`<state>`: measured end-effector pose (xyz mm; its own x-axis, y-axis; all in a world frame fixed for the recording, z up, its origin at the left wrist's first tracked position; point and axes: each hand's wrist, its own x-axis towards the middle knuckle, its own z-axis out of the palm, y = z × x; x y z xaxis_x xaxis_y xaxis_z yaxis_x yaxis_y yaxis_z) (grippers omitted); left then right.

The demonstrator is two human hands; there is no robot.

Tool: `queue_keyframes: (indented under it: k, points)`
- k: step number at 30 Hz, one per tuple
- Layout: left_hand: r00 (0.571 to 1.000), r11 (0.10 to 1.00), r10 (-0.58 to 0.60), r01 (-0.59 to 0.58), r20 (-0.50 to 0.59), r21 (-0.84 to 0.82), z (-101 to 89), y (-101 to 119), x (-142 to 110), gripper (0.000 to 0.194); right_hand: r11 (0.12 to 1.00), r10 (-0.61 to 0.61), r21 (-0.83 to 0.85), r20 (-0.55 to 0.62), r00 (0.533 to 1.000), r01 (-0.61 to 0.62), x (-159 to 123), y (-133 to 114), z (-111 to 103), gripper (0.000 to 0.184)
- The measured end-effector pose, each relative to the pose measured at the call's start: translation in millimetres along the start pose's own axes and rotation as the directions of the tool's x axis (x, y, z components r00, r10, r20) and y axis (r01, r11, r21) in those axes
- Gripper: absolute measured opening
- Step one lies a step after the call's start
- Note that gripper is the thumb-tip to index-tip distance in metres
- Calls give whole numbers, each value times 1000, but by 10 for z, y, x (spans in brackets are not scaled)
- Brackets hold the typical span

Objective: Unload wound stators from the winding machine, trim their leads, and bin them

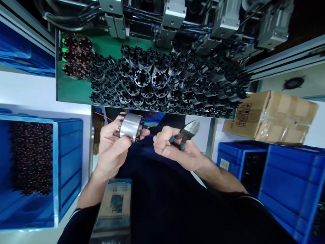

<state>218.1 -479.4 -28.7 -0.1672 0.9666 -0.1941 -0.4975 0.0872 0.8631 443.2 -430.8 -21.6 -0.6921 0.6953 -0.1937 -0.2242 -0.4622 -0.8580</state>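
Observation:
Gripped in my left hand is a motor stator, a silver metal ring with black plastic ends. Orange copper shows at its right end, and a thin copper wire sticks out to its left. My right hand is closed round a pair of cutting pliers, whose wide metal jaws point up and right, apart from the stator. Both hands are in front of my dark shirt, just below the front edge of the green work surface.
Rows of unwound stators and several copper-wound ones stand on the green surface. Behind them is machinery with metal blocks. A blue crate of wound parts is at left; a cardboard box and blue crates are at right.

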Motion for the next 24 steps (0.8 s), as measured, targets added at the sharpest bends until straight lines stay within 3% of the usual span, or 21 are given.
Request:
queue_keyframes:
  k: [3,6,9,11,14,16,19,22,24]
  points:
    - [999,998,-3,5,45,-59,64,6,-49,50,995,-41,-88,34,999,44,-35,-53,-4,21]
    - [1000,1000,6,-6,-9,-29,82,16,-58,39,1000,-17,-2,-29,999,17,-47,-138,-3,25]
    - [998,999,-43,43,-48,-4,108,-1,-45,43,997,41,65,-63,997,-36,-67,-179,-38,24]
    - [995,996,-84,83,-56,-15,134,-22,-32,46,999,29,-18,-146,989,-32,-102,-174,-75,27]
    - [987,993,-111,105,-118,-56,168,-50,-9,46,945,-94,-327,-309,946,-13,-184,-133,-104,27]
    - [983,996,-80,74,-165,-47,192,-65,12,46,856,-143,-517,-271,952,-18,-232,-90,-81,22]
    - [978,999,44,-40,-205,22,245,-90,39,45,759,-123,-651,-92,988,34,-237,-21,18,15]
    - [965,984,156,-134,-210,115,278,-120,22,46,746,-166,-658,-31,986,105,-163,25,144,13]
    - [970,973,152,-114,-190,200,263,-136,-19,51,753,-209,-644,-39,977,135,-105,36,208,12]
